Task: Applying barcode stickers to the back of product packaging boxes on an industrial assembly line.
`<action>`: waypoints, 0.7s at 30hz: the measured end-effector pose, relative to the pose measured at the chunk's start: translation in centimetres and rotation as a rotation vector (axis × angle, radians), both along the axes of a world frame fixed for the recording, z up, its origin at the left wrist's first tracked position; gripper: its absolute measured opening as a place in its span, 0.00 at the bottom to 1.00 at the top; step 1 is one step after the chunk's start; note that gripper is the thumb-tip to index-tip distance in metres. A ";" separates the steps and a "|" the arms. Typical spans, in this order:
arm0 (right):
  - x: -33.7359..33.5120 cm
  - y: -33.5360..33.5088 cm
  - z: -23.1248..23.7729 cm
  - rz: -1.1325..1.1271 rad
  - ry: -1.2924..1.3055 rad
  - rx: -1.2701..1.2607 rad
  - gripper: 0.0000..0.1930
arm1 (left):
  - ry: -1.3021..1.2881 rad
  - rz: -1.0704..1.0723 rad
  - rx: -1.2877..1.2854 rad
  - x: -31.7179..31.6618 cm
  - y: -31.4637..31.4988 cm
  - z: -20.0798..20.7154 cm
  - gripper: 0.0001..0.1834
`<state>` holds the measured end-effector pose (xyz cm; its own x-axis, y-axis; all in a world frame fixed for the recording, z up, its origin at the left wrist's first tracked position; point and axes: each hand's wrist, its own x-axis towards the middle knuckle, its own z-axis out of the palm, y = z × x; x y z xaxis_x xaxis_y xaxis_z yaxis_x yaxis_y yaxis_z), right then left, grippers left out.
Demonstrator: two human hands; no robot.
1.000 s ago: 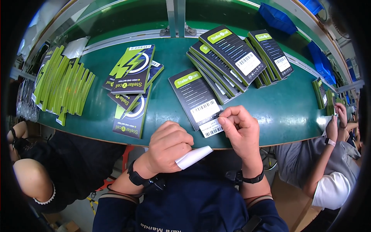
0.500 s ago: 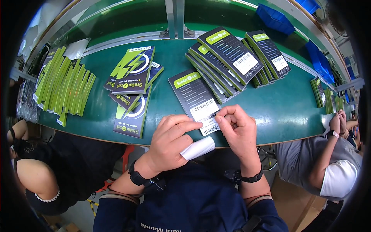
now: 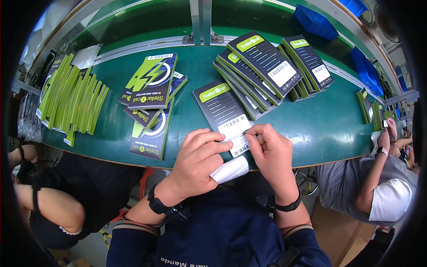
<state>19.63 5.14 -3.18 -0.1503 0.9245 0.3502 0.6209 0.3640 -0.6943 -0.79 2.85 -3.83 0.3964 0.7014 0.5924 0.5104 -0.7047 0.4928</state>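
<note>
In front of me a thin black and green battery box (image 3: 217,106) lies flat with its back up, near the table's front edge. White barcode stickers (image 3: 234,126) cover its near end. The curled white paper strip (image 3: 230,170) is held under the bent lower fingers of my left hand (image 3: 195,155), while that hand's index finger and thumb reach onto the stickers. My right hand (image 3: 272,149) is closed in a pinch at the right edge of the stickers. Whatever sits between its thumb and fingertip is too small to make out.
Overlapping stacked battery boxes (image 3: 267,62) stand just beyond, at the right. More boxes (image 3: 153,84) lie left of centre, and a long row (image 3: 75,100) leans at far left. Blue bins (image 3: 316,21) line the back right. People sit close on both sides of me.
My left fingers have come down slightly closer on the stickers. My right hand has shifted slightly, its pinch still at the sticker edge. The box has hardly moved.
</note>
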 end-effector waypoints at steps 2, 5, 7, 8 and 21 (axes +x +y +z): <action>-0.1 0.1 0.1 0.001 -0.032 0.019 0.08 | -0.001 0.001 -0.008 0.0 0.0 0.0 0.13; -0.1 0.2 0.2 0.002 -0.102 0.049 0.08 | 0.006 0.001 -0.024 -0.1 0.0 0.0 0.12; 0.0 0.0 0.4 0.001 -0.135 0.069 0.09 | 0.018 -0.003 -0.023 0.0 -0.1 0.1 0.12; 0.0 -0.1 0.7 -0.022 -0.161 0.053 0.11 | 0.020 -0.002 -0.022 0.0 -0.2 0.0 0.11; 2.6 -1.7 1.1 -0.014 -0.126 -0.037 0.16 | 0.050 0.014 -0.039 -1.0 -2.0 0.2 0.14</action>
<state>22.22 3.43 -2.04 -0.1784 0.9386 0.2952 0.7090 0.3306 -0.6230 -1.77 0.82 -3.58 0.4147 0.7290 0.5446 0.5447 -0.6783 0.4932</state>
